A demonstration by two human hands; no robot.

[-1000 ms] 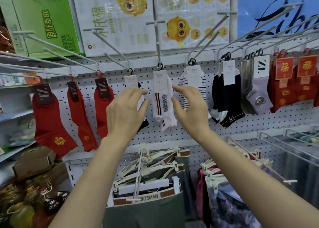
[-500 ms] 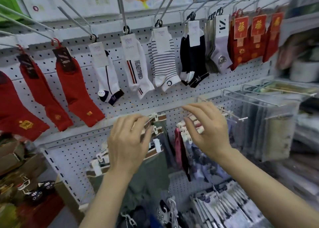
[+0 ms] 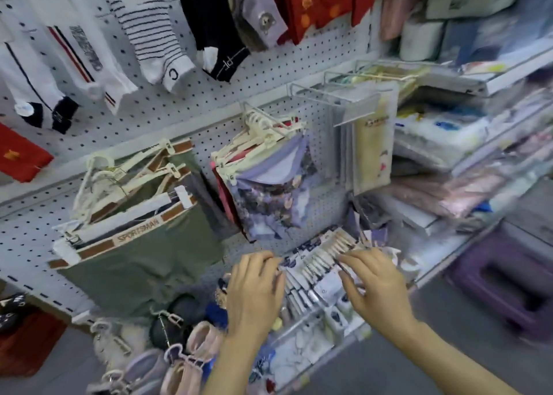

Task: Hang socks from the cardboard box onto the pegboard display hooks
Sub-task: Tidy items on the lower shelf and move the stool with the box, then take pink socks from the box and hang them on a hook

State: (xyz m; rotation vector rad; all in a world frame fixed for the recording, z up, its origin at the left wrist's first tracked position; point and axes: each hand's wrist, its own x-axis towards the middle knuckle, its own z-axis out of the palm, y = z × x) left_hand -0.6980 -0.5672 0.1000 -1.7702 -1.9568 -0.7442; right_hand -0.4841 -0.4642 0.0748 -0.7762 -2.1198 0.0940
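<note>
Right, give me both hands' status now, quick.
Left hand: open, fingers loosely bent, holding nothing, over the row of white packaged items.
Right hand: open, fingers spread, fingertips at the same row, gripping nothing.

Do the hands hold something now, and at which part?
Nothing is held. The left hand and right hand hover, fingers loosely bent, over a row of white packaged items.

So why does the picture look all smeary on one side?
In the head view, the right edge is streaked with motion blur, so the purple stool and the stacked packets look smudged; the striped sock up on the pegboard stays fairly sharp; the left hand and right hand are slightly soft; light is even, no glare.
</note>
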